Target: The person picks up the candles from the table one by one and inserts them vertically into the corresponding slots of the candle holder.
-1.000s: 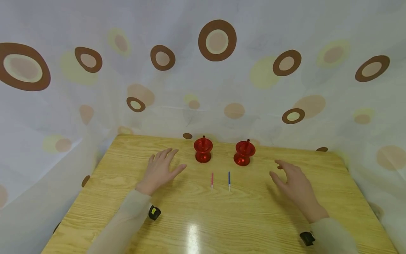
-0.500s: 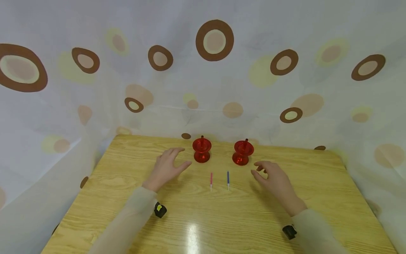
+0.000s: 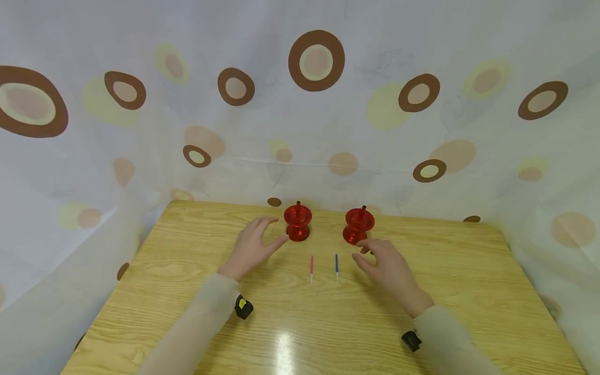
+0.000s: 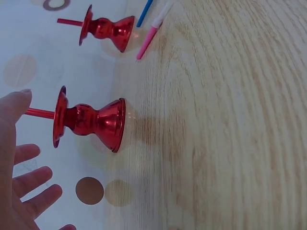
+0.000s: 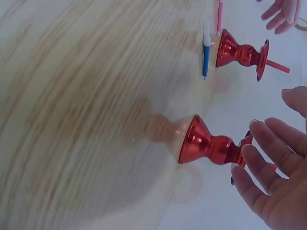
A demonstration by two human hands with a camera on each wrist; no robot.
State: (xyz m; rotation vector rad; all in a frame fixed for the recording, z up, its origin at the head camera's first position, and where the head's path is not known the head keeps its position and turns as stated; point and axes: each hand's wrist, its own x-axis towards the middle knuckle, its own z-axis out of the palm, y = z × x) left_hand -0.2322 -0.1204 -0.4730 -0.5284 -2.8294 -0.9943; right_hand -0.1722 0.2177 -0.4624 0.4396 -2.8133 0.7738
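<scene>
Two shiny red candle holders stand upright near the back of the table: the left candle holder and the right candle holder. Each has a wide dish and a thin stem on top. Just left of the first is my left hand, thumb and fingers spread, holding nothing. My right hand hovers at the front right of the second, its fingers loosely bent; the right wrist view shows the fingers in front of the dish, contact unclear. Between the hands lie a pink candle and a blue candle, both with white bases.
A wood-grain table carries everything. Behind it and at both sides hangs a white curtain with brown and beige circles. A black wrist camera sits on the left wrist, another camera on the right.
Both hands have moved inward, the right one much farther to the left, the left one slightly to the right. Each is now close to a candle holder. Candles and holders stay put.
</scene>
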